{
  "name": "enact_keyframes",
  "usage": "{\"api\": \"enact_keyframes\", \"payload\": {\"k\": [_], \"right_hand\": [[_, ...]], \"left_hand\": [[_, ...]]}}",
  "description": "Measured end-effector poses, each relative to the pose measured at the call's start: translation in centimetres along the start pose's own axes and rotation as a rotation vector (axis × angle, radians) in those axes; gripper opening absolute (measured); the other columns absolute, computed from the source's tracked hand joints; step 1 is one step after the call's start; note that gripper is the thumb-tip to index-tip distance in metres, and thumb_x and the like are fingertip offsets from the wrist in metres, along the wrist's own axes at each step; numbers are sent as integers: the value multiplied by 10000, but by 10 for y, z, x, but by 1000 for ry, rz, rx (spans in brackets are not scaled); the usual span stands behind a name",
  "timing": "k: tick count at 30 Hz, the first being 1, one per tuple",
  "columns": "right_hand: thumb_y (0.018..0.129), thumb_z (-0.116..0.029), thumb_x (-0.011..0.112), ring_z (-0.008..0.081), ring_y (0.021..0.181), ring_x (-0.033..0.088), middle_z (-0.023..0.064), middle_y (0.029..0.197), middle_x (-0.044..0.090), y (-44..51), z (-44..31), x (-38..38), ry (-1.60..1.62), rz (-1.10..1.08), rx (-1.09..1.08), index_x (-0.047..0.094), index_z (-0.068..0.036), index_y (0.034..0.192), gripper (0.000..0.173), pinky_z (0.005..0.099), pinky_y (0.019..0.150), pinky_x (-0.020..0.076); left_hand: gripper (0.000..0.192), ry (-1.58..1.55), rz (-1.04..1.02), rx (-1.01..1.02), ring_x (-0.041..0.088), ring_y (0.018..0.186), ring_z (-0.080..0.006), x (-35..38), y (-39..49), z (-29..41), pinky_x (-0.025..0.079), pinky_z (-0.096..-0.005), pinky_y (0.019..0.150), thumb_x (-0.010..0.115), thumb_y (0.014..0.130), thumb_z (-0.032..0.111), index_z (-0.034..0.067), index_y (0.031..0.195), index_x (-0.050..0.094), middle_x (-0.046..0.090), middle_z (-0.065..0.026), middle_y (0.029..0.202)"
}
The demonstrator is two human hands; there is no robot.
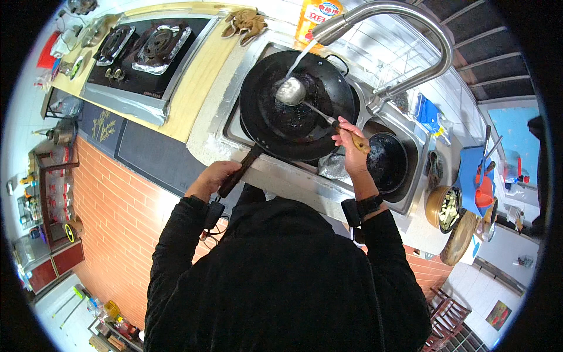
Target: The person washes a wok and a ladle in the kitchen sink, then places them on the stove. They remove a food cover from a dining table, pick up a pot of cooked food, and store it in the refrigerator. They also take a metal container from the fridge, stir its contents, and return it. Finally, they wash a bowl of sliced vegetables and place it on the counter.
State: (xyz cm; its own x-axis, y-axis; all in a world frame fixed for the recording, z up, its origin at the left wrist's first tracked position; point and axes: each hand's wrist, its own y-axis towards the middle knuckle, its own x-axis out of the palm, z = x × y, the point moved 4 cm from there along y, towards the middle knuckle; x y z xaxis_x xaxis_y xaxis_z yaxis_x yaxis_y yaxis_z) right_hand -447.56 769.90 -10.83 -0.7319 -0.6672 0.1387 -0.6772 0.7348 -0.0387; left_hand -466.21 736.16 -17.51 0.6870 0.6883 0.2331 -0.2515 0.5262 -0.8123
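Observation:
A black wok [272,127] rests over the left basin of a steel sink. My left hand [217,174] grips its dark wooden handle [239,172]. In my right hand [350,143] is a metal ladle [291,91] with a wooden grip, its bowl over the inside of the wok. Water runs from the curved steel faucet [404,83] down to the ladle's bowl. Some wet sheen shows on the wok's bottom. A second black pan [387,163] sits in the right basin, close to my right hand.
A gas stove [145,57] is at the left, with gloves [244,26] on the counter beside it. An orange detergent bottle [314,20] stands behind the sink. At the right are a pot of cut pieces [435,207], a round wooden board [459,240] and a blue container [468,176].

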Motion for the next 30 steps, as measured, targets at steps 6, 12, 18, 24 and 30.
{"api": "enact_keyframes", "payload": {"k": [6, 12, 18, 24, 30], "right_hand": [[881, -91, 586, 151, 647, 634, 129, 1155, 639, -10, -15, -23, -12, 5, 171, 647, -7, 974, 139, 242, 557, 481], [905, -245, 590, 121, 638, 618, 106, 1048, 665, -11, -17, -35, 73, 198, 236, 590, -36, 1022, 240, 234, 562, 468], [902, -248, 594, 163, 626, 630, 133, 1126, 647, -4, -15, -24, 119, 111, 172, 557, -47, 985, 220, 271, 553, 476], [916, -246, 557, 180, 632, 635, 166, 1128, 638, -4, -14, -25, 261, 121, 160, 541, -75, 949, 175, 276, 545, 478], [901, -274, 582, 191, 634, 636, 171, 1116, 642, -27, -24, -17, 314, 181, 127, 552, -79, 972, 209, 281, 544, 485]], "left_hand": [[427, 116, -296, -154, 606, 679, -155, 24, -3, 6, 513, -274, 618, 730, 809, 230, 10, 1126, 546, 649, -83, 810], [580, -72, -500, -164, 629, 711, -147, 35, -23, -8, 541, -290, 642, 730, 805, 206, 29, 1263, 422, 659, -114, 912], [723, -355, -621, -76, 657, 690, -192, 57, -61, -8, 550, -258, 522, 707, 803, 111, 58, 1376, 270, 628, -157, 991], [656, -720, -688, -39, 485, 474, -82, 90, -96, -3, 443, -212, 379, 614, 792, -29, 50, 1352, 281, 496, -51, 717], [649, -550, -600, 47, 456, 476, -74, 99, -129, 22, 398, -206, 377, 577, 785, -11, 73, 1368, 306, 448, -19, 697]]}}
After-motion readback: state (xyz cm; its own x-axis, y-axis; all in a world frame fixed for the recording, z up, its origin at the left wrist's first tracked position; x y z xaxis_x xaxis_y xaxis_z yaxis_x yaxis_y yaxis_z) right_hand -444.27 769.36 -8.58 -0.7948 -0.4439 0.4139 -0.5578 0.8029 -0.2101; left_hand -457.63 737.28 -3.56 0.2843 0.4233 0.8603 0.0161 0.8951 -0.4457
